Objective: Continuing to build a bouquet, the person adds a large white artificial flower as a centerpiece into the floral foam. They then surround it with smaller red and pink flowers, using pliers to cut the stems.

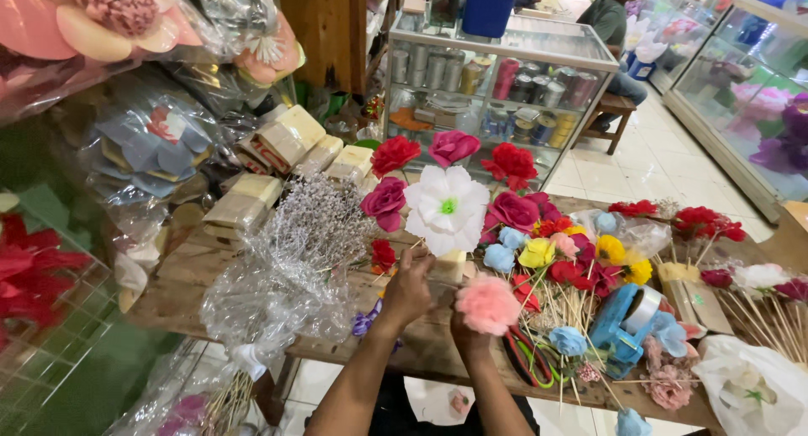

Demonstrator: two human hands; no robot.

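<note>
Head view looks down on a wooden table (194,276) full of handmade flowers. The left hand (408,289) is closed on the stems of a bouquet; how tight the fingers are I cannot tell exactly, because only the back of the hand shows. In this bouquet I count one big white flower (447,207) with a green centre, and around it about six rose-like flowers: three red ones (396,154) at the top and three magenta ones (385,202) at the sides. The bouquet stands directly above the left hand, and its stems run down into the fist. The right hand (468,331) is just beside the left one, and it holds one fluffy pink flower (488,305), which covers most of the fingers. This pink flower is near the lower right edge of the white flower but does not touch it.

To the right of both hands lies one blue tape dispenser (621,322) with a grey roll. Between them lie many small flowers on wooden sticks (551,297), yellow, blue and red; they are too many to count. On the left lies one bunch of dried grey twigs (316,221) in clear wrap.
</note>
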